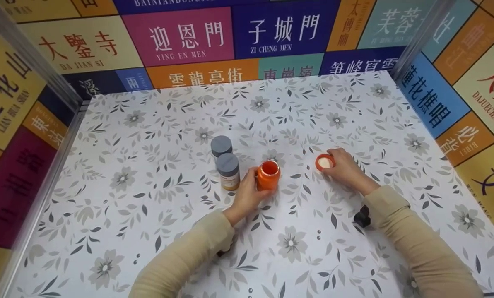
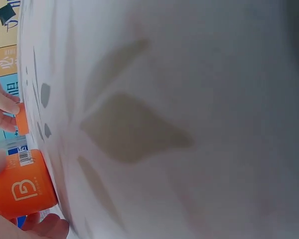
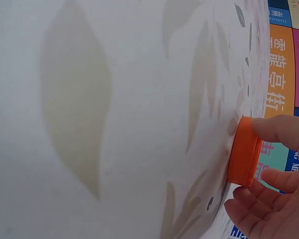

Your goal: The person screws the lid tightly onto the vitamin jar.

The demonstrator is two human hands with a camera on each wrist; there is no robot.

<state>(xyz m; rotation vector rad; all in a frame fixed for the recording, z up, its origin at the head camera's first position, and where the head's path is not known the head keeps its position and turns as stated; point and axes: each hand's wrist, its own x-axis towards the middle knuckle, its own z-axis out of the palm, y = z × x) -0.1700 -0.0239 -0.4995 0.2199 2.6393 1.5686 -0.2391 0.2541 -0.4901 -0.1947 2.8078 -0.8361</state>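
Observation:
An uncapped orange bottle (image 1: 267,182) stands upright on the table, its round mouth facing up. My left hand (image 1: 246,194) grips it from the near left side, thumb and fingers around its body. White print and a barcode show on the bottle (image 2: 27,186) in the left wrist view. To the right, my right hand (image 1: 348,169) pinches an orange cap (image 1: 324,162) by its edge. The pale inside of the cap faces up. Seen from the right wrist, the cap (image 3: 245,152) rests on the tabletop with the thumb against its rim.
Two bottles with grey lids, a rear one (image 1: 221,145) and a front one (image 1: 229,176), stand just left of the orange bottle. A white cloth with grey leaves and flowers covers the table (image 1: 155,231). Colourful panels with printed characters (image 1: 189,37) rise behind and at both sides.

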